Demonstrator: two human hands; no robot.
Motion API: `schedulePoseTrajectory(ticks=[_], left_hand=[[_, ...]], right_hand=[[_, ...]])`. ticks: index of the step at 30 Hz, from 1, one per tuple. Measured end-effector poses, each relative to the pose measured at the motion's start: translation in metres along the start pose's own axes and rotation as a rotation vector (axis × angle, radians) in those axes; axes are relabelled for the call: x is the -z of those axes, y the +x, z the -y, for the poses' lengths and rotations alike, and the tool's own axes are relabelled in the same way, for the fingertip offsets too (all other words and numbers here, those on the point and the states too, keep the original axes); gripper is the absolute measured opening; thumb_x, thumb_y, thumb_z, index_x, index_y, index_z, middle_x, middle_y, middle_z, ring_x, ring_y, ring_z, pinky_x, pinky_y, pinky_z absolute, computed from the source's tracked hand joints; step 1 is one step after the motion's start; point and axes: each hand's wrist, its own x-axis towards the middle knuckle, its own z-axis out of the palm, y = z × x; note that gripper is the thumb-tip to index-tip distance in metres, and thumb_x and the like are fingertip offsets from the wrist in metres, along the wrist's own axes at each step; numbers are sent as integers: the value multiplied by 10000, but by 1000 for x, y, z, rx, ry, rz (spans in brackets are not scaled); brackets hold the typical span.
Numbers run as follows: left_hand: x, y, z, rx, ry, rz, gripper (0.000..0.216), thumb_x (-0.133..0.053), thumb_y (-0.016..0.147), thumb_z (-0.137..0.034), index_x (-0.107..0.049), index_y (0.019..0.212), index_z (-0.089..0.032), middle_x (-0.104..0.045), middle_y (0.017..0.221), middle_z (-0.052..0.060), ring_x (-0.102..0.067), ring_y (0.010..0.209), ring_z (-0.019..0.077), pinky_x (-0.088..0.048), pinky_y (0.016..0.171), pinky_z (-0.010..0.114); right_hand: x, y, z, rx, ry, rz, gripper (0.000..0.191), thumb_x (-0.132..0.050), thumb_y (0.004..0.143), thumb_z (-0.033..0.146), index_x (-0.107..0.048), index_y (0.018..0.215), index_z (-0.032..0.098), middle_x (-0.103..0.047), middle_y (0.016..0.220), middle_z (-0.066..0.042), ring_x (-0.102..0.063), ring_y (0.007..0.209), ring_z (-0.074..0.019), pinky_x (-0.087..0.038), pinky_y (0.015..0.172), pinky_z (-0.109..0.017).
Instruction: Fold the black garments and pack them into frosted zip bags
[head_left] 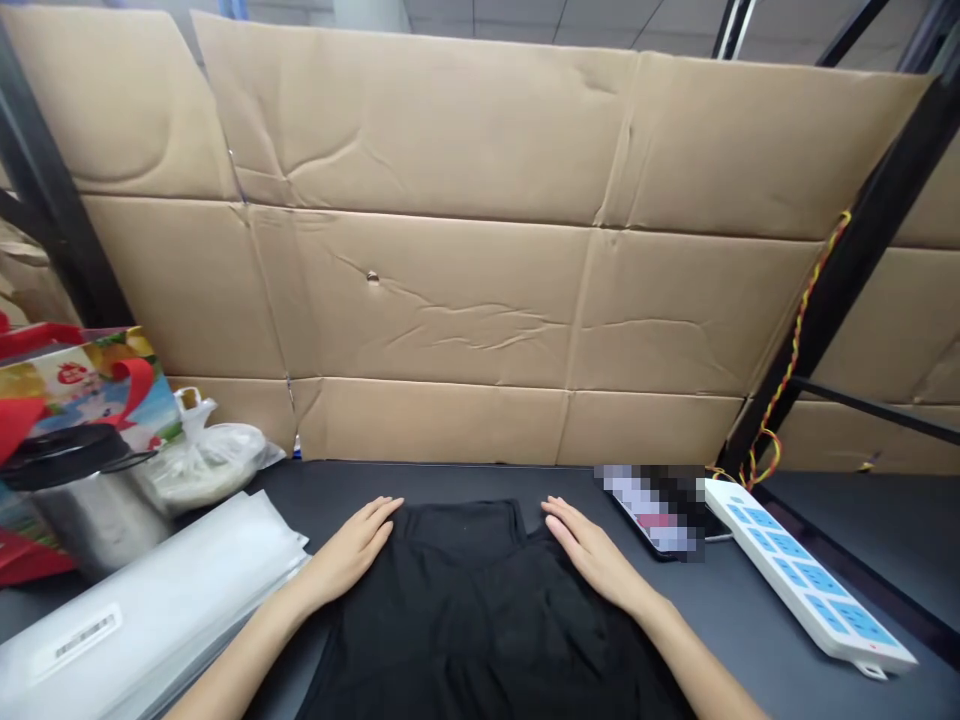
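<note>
A black garment point(480, 610) lies spread on the dark table in front of me, its far edge folded or squared off and its near part running out of the frame. My left hand point(354, 550) rests flat at its far left corner, fingers stretched out and pointing away from me. At the far right corner lies my right hand point(592, 550), also flat, with its fingers extended. Both hands touch the cloth's edges and hold nothing. Some wrinkles cross the middle of the fabric.
On the left are a stack of white plastic packets point(172, 610), a steel mug with black lid point(97, 510), a tied plastic bag point(217, 460) and a colourful carrier bag point(82, 380). On the right lie a phone point(652, 515) and a power strip point(810, 575). A cardboard wall point(450, 300) stands behind.
</note>
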Motion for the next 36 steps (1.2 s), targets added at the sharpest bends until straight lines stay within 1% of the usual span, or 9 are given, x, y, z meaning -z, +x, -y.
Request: schedulePoseTrajectory(ticks=[1,3,6,9,16,24,30,33,36], left_hand=[[2,0,0,1,-22,-11,449,-328,962,-371,-478,1359,-225,-502,1405,58,-431,1316,235,-330,1102,422],[7,1,0,9,-54,-55,443,-322,960,-398,-517,1315,-221,-576,1328,50,-506,1252,224,-379,1073,393],[12,3,1,31,-52,-111,427,-316,944,-395,-589,1210,-203,-649,1214,52,-589,1145,224,-439,1017,366],[12,5,1,34,-37,-117,408,-329,925,-384,-617,1144,-195,-674,1141,61,-615,1089,232,-466,975,366],[12,4,-2,10,-30,-119,337,-365,909,-352,-634,1054,-211,-673,1036,54,-623,1011,222,-475,927,355],[13,3,-2,0,-33,-114,329,-367,914,-348,-630,1065,-221,-668,1036,45,-619,1011,217,-467,931,347],[12,3,-2,4,-41,-118,345,-370,913,-367,-638,1071,-218,-672,1056,48,-619,1024,222,-469,935,350],[12,4,0,32,-46,-135,388,-343,926,-395,-616,1139,-218,-669,1120,44,-611,1072,216,-461,962,340],[13,5,5,77,-46,-159,449,-292,935,-401,-592,1187,-182,-652,1191,61,-593,1123,226,-443,997,358]], right_hand=[[2,1,-6,-11,26,-26,482,-310,956,516,-544,1303,277,-484,1415,-10,-412,1326,-192,-327,1114,-385],[6,3,-18,-43,43,-86,495,-274,964,491,-577,1267,243,-529,1375,-38,-442,1305,-203,-328,1112,-411],[7,5,-35,-68,10,-153,482,-342,931,464,-633,1181,171,-581,1310,-110,-453,1295,-253,-316,1112,-457],[5,6,-44,-47,-17,-188,431,-431,882,434,-643,1143,164,-592,1292,-127,-468,1281,-266,-326,1105,-457],[-1,5,-49,-9,-55,-216,389,-433,872,415,-634,1127,201,-614,1263,-106,-491,1261,-262,-366,1078,-461],[0,5,-49,6,-72,-217,385,-422,880,409,-632,1126,200,-615,1261,-102,-493,1259,-258,-372,1076,-454],[-1,5,-51,7,-71,-228,366,-433,878,405,-628,1128,222,-615,1261,-87,-500,1253,-253,-380,1073,-446],[-1,4,-52,8,-68,-233,365,-430,879,404,-623,1133,227,-615,1261,-84,-498,1255,-250,-377,1074,-448],[-1,4,-52,10,-66,-229,384,-428,875,411,-625,1132,204,-611,1265,-101,-496,1256,-255,-371,1079,-446]])
